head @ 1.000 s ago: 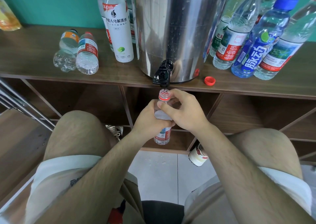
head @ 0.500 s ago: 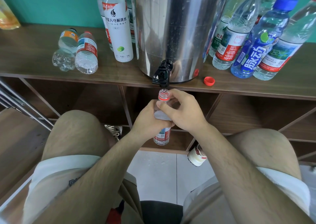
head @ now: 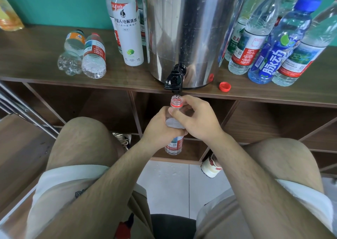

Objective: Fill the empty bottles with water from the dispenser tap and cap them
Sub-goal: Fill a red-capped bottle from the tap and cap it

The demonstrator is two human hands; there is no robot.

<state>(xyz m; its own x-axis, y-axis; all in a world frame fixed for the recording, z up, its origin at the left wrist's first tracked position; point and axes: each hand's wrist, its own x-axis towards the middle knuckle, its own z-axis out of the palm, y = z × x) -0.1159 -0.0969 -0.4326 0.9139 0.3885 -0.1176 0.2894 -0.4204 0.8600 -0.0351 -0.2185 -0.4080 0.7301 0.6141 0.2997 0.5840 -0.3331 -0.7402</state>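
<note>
A small clear bottle (head: 174, 144) with a red label stands upright under the black tap (head: 173, 81) of the steel dispenser (head: 184, 30). Its open mouth, with a red neck ring, sits just below the spout. My left hand (head: 160, 129) grips the bottle's body. My right hand (head: 197, 118) holds its shoulder and neck from the right, thumb against the neck. A loose red cap (head: 225, 86) lies on the shelf to the right of the dispenser.
Two small bottles (head: 85, 54) lie on their sides on the wooden shelf (head: 36, 61) at the left. A tall white bottle (head: 127, 29) stands beside the dispenser. Several capped bottles (head: 273, 43) crowd the right. Open cubbies sit below the shelf; my knees flank the bottle.
</note>
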